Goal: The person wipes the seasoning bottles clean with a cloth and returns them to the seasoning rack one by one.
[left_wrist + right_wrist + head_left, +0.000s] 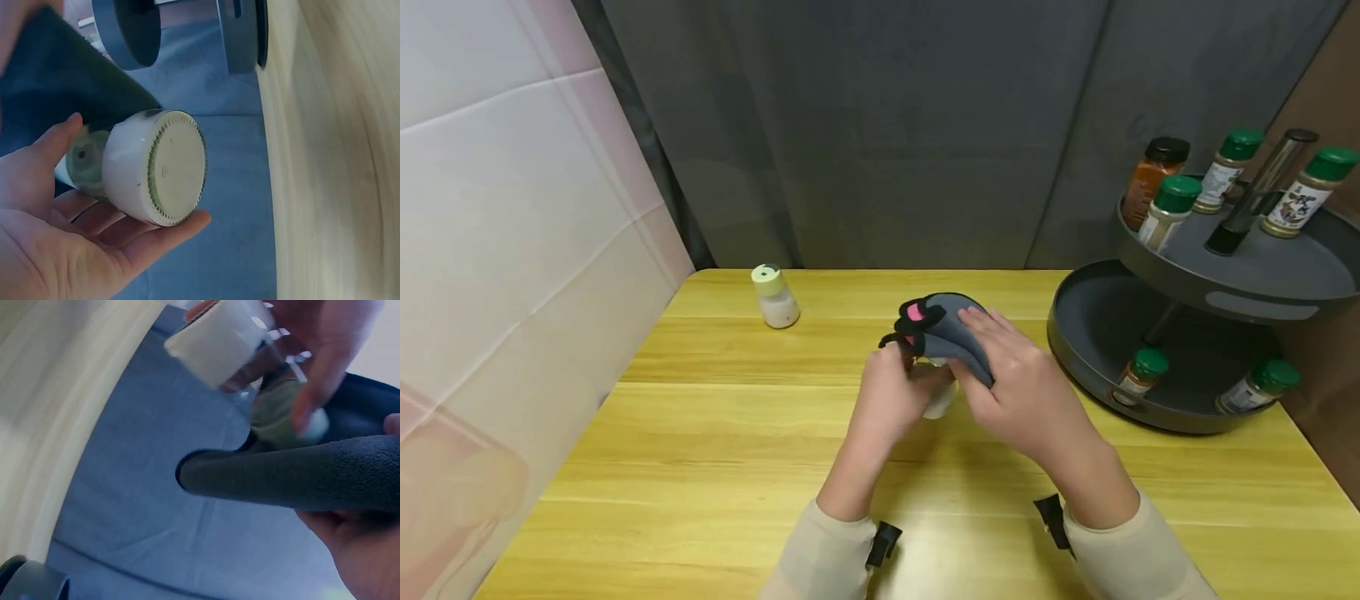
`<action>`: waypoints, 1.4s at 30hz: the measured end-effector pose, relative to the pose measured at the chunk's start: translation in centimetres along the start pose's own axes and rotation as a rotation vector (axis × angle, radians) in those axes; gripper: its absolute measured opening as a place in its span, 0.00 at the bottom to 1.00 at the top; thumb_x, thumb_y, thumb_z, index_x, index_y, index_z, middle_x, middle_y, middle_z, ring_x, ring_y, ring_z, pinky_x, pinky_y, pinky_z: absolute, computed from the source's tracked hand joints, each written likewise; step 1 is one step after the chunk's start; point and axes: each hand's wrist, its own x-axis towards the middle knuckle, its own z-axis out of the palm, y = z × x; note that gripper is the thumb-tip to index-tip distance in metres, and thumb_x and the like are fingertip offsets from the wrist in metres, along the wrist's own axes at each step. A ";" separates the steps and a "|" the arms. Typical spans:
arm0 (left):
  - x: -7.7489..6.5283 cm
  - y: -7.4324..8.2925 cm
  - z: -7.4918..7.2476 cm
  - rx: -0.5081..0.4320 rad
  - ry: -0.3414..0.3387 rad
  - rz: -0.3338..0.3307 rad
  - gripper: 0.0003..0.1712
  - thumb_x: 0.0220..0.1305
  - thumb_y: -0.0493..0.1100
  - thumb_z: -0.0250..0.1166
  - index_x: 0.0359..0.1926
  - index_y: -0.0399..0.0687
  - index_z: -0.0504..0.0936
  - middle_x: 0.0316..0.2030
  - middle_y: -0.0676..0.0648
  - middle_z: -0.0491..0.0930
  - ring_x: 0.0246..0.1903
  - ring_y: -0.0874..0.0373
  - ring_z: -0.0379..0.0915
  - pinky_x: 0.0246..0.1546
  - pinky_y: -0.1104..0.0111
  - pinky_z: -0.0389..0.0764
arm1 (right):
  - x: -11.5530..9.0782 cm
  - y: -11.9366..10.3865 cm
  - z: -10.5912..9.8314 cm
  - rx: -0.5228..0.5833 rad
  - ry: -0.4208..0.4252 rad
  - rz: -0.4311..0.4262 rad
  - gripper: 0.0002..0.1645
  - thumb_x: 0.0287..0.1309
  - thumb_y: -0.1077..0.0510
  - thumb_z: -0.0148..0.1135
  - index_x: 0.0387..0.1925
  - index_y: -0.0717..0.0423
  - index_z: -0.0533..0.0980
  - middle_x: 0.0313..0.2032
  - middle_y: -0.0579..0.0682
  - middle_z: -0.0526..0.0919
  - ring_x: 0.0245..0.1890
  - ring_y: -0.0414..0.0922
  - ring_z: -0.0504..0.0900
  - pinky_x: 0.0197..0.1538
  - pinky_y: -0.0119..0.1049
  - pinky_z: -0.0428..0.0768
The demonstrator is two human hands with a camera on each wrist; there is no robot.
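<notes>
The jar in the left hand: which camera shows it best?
The left wrist view: the jar shows its ridged base clearly. The head view gives only a pale part below the cloth; the right wrist view is blurred, fingers partly covering it.

Yellow table (700, 467), capped jar (776, 300) near back edge, tiered rack (1180, 281) — right.
</notes>
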 end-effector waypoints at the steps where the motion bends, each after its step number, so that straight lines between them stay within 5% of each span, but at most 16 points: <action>1: 0.0 0.0 0.0 0.006 0.011 0.025 0.19 0.62 0.38 0.76 0.54 0.45 0.88 0.47 0.41 0.92 0.46 0.47 0.90 0.50 0.53 0.88 | 0.0 -0.3 -0.1 -0.016 -0.007 -0.013 0.28 0.72 0.54 0.64 0.67 0.65 0.79 0.67 0.60 0.82 0.71 0.57 0.79 0.73 0.56 0.75; 6: -0.1 0.3 0.2 0.005 -0.003 0.092 0.18 0.62 0.34 0.73 0.53 0.42 0.87 0.45 0.41 0.92 0.43 0.49 0.88 0.47 0.53 0.88 | 0.7 -0.7 -0.3 0.001 -0.037 -0.016 0.29 0.73 0.54 0.63 0.68 0.65 0.77 0.71 0.59 0.79 0.74 0.57 0.76 0.75 0.56 0.73; 12: 0.2 0.4 0.4 -0.035 -0.041 0.000 0.16 0.63 0.45 0.76 0.52 0.51 0.90 0.45 0.47 0.92 0.37 0.55 0.87 0.42 0.59 0.87 | 0.8 0.1 -0.2 0.019 -0.028 0.077 0.28 0.77 0.53 0.59 0.71 0.63 0.75 0.70 0.61 0.79 0.72 0.59 0.78 0.71 0.58 0.77; 16: 0.1 0.2 0.2 -0.008 -0.020 0.007 0.18 0.62 0.42 0.77 0.53 0.48 0.90 0.40 0.41 0.91 0.32 0.52 0.83 0.34 0.64 0.81 | 0.1 -0.1 -0.1 -0.025 0.028 0.032 0.28 0.73 0.54 0.62 0.67 0.65 0.78 0.67 0.61 0.82 0.68 0.59 0.81 0.66 0.58 0.81; 21: -0.1 0.4 0.3 -0.017 -0.004 0.093 0.21 0.64 0.32 0.71 0.59 0.40 0.85 0.44 0.36 0.90 0.44 0.47 0.87 0.47 0.57 0.87 | 0.5 -1.0 -0.2 -0.017 0.037 -0.077 0.26 0.71 0.53 0.64 0.64 0.64 0.81 0.65 0.58 0.84 0.71 0.55 0.80 0.74 0.55 0.75; 23: -0.1 0.6 0.4 -0.018 0.003 0.099 0.18 0.64 0.31 0.69 0.56 0.41 0.86 0.46 0.40 0.91 0.46 0.49 0.88 0.51 0.56 0.88 | 0.9 -1.1 -0.2 -0.004 0.008 -0.044 0.27 0.73 0.52 0.62 0.66 0.63 0.80 0.67 0.58 0.83 0.73 0.55 0.78 0.76 0.55 0.73; 27: -0.1 0.6 0.5 -0.028 0.000 0.047 0.12 0.64 0.37 0.72 0.48 0.45 0.90 0.40 0.44 0.92 0.34 0.55 0.86 0.38 0.62 0.87 | 1.0 -0.8 -0.3 -0.009 -0.002 0.071 0.27 0.75 0.52 0.59 0.69 0.61 0.78 0.68 0.59 0.81 0.71 0.57 0.79 0.72 0.57 0.77; 29: -0.1 0.6 0.4 -0.045 -0.003 0.020 0.14 0.63 0.41 0.74 0.50 0.48 0.90 0.43 0.45 0.92 0.38 0.57 0.88 0.40 0.64 0.87 | 0.8 -0.8 -0.3 -0.028 0.023 0.085 0.26 0.74 0.52 0.61 0.66 0.60 0.80 0.66 0.60 0.83 0.68 0.58 0.82 0.66 0.58 0.81; 33: -0.1 0.4 0.2 -0.038 0.010 0.062 0.17 0.63 0.37 0.73 0.53 0.45 0.89 0.46 0.42 0.92 0.40 0.51 0.89 0.44 0.57 0.88 | 0.4 -1.3 -0.5 -0.079 0.074 0.005 0.25 0.70 0.52 0.65 0.61 0.63 0.84 0.61 0.60 0.87 0.64 0.58 0.85 0.62 0.57 0.84; 36: -0.1 0.4 0.1 -0.020 0.019 0.110 0.19 0.63 0.31 0.70 0.56 0.41 0.86 0.48 0.41 0.91 0.45 0.48 0.87 0.50 0.55 0.87 | 0.8 -1.9 -0.5 -0.086 0.047 -0.051 0.26 0.69 0.52 0.65 0.61 0.64 0.83 0.62 0.58 0.87 0.67 0.55 0.83 0.69 0.55 0.80; 42: -0.1 0.5 0.2 -0.055 0.002 0.049 0.14 0.64 0.37 0.72 0.51 0.44 0.89 0.38 0.42 0.91 0.30 0.56 0.83 0.33 0.66 0.83 | 1.6 -1.4 -0.1 -0.031 0.001 0.073 0.26 0.76 0.50 0.58 0.66 0.60 0.80 0.66 0.57 0.84 0.68 0.56 0.83 0.68 0.56 0.81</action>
